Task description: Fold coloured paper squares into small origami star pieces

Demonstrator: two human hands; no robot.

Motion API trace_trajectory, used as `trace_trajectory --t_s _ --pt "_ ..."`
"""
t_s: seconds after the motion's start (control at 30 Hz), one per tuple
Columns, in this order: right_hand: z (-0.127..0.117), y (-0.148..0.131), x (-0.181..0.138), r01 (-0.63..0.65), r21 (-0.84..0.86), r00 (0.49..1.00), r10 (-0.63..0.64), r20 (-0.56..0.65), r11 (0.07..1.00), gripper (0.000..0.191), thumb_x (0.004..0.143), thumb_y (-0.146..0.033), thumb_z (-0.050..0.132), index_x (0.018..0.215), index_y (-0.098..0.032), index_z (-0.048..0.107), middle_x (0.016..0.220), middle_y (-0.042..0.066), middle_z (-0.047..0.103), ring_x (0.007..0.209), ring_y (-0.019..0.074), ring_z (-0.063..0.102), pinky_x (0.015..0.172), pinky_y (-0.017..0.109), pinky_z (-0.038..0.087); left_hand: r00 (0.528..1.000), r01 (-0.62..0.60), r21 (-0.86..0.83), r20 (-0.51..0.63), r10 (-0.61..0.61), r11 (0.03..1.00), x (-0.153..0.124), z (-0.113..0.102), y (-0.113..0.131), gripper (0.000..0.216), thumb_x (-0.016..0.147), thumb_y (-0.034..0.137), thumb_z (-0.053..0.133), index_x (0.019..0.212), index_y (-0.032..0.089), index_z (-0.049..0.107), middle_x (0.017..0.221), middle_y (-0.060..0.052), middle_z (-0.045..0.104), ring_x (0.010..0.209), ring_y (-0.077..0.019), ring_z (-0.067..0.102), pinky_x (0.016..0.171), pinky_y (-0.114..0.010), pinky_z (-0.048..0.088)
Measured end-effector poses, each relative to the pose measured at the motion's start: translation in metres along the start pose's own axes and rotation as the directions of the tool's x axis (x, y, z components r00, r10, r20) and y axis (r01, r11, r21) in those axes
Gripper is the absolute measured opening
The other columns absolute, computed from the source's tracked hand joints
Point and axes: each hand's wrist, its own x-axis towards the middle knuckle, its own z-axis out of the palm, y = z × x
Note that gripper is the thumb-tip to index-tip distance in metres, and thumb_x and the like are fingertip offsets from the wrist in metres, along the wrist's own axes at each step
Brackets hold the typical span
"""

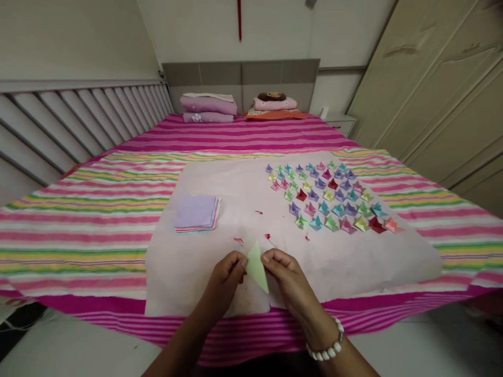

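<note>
A pale green piece of folded paper (pixel 257 269) is held up between both hands above the near part of a white sheet (pixel 188 277). My left hand (pixel 230 275) pinches its left edge between thumb and fingers. On the opposite edge, my right hand (pixel 285 269) grips it with thumb and forefinger; a white bead bracelet (pixel 329 352) circles that wrist. The green paper is folded to a point at top and bottom. Beyond the left hand lies a stack of square coloured paper (pixel 195 212), lilac on top.
Rows of small folded paper boats (pixel 332 223) in many colours cover the sheet's right side. Red scraps (pixel 267 236) lie just beyond my hands. Under the sheet is a striped bedspread (pixel 78 235). Folded bedding (pixel 208 107) rests by the headboard (pixel 220 73); a railing (pixel 78 118) runs along the left.
</note>
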Motion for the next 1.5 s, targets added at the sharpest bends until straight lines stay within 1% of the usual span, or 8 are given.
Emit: trace_trajectory --t_s 0.43,0.67,0.77,0.93,1.1,1.2,1.3,1.5 --pt "-0.001 0.003 0.002 -0.056 0.109 0.998 0.056 0.003 0.992 0.023 0.070 -0.039 0.073 0.066 -0.018 0.064 0.057 -0.001 0.054 0.054 0.0119 0.046 0.055 0.024 0.038 1.000 0.029 -0.111 -0.003 -0.029 0.993 0.003 0.006 -0.009 0.030 0.085 0.041 0.047 0.065 0.019 0.048 0.055 0.006 0.040 0.052 -0.0111 0.038 0.052 -0.023 0.033" --pt "0.000 0.003 0.005 -0.003 -0.022 1.000 0.002 -0.018 1.000 0.024 0.061 -0.034 0.079 0.064 -0.017 0.062 0.055 -0.003 0.056 0.050 0.0100 0.045 0.051 0.023 0.035 0.993 0.069 -0.082 -0.089 -0.076 0.994 0.007 0.006 -0.009 0.032 0.078 0.043 0.057 0.059 0.018 0.050 0.050 0.006 0.043 0.046 -0.0096 0.039 0.047 -0.022 0.032" --pt "0.000 0.009 0.008 0.075 -0.100 0.994 -0.082 -0.070 0.992 0.024 0.062 -0.034 0.077 0.061 -0.018 0.059 0.051 -0.005 0.050 0.046 0.0087 0.040 0.047 0.022 0.032 0.986 0.086 -0.096 -0.132 -0.099 0.992 0.008 0.008 -0.008 0.028 0.075 0.044 0.060 0.076 0.016 0.063 0.052 0.005 0.048 0.045 -0.0105 0.043 0.046 -0.022 0.033" --pt "0.001 0.012 0.008 0.162 -0.201 0.972 -0.191 -0.137 0.966 0.021 0.067 -0.035 0.070 0.064 -0.019 0.057 0.049 -0.007 0.044 0.044 0.0085 0.035 0.044 0.022 0.028 0.966 -0.001 0.138 -0.256 0.037 0.991 0.001 0.010 0.002 0.042 0.081 0.046 0.056 0.108 0.016 0.063 0.058 0.005 0.047 0.051 -0.0126 0.046 0.053 -0.025 0.038" --pt "0.000 0.013 0.008 0.205 -0.276 0.937 -0.269 -0.221 0.939 0.023 0.071 -0.037 0.068 0.064 -0.019 0.054 0.052 -0.006 0.041 0.047 0.0092 0.033 0.045 0.023 0.026 0.917 0.014 0.390 -0.372 0.143 0.921 -0.010 0.007 0.011 0.055 0.074 0.049 0.065 0.119 0.018 0.060 0.060 0.006 0.045 0.050 -0.0119 0.045 0.054 -0.025 0.040" --pt "-0.001 0.016 0.007 0.239 -0.335 0.910 -0.331 -0.251 0.911 0.022 0.075 -0.036 0.066 0.067 -0.019 0.055 0.054 -0.005 0.042 0.050 0.0106 0.037 0.047 0.023 0.030 0.932 0.014 0.366 -0.343 0.121 0.931 -0.022 0.011 0.019 0.052 0.076 0.046 0.065 0.120 0.020 0.058 0.049 0.010 0.040 0.044 -0.0110 0.044 0.051 -0.023 0.040" --pt "0.001 0.017 0.005 0.279 -0.373 0.896 -0.379 -0.230 0.885 0.019 0.080 -0.036 0.062 0.073 -0.019 0.057 0.058 -0.004 0.046 0.054 0.0117 0.041 0.050 0.024 0.035 0.942 -0.057 0.341 -0.294 0.163 0.939 -0.030 0.019 0.025 0.051 0.079 0.040 0.062 0.125 0.020 0.053 0.052 0.009 0.049 0.046 -0.0107 0.049 0.055 -0.023 0.043" --pt "0.007 0.015 0.000 0.319 -0.443 0.885 -0.430 -0.175 0.838 0.018 0.082 -0.034 0.062 0.074 -0.019 0.059 0.061 -0.003 0.052 0.055 0.0123 0.047 0.053 0.024 0.039 0.978 0.048 0.453 -0.204 0.051 0.890 -0.019 0.024 0.019 0.052 0.085 0.035 0.049 0.134 0.017 0.042 0.070 0.002 0.062 0.058 -0.0152 0.060 0.059 -0.028 0.045"
